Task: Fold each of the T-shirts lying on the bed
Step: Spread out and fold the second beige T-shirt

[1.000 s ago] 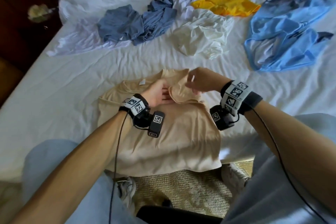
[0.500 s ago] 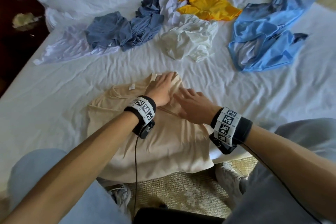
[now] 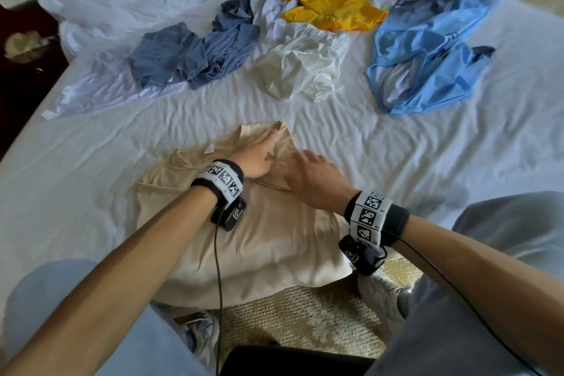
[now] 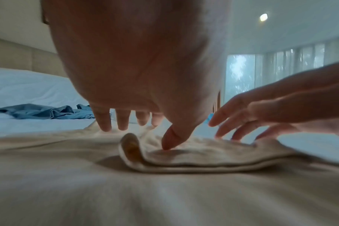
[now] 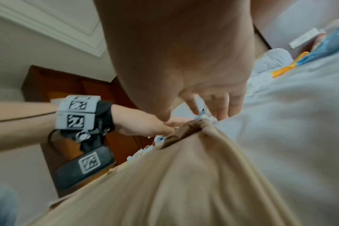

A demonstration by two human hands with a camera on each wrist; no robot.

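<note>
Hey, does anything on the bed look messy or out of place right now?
Yes. Behind the beige T-shirt under both hands, the others lie crumpled and unfolded: grey-blue shirts, a white one, a yellow one and a light blue one. Nothing looks torn or spilled.

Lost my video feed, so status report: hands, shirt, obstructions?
Left hand open, pressing folded sleeve flat. Right hand open, fingers spread over beige T-shirt. Other shirts piled farther up bed, nothing blocking.
</note>
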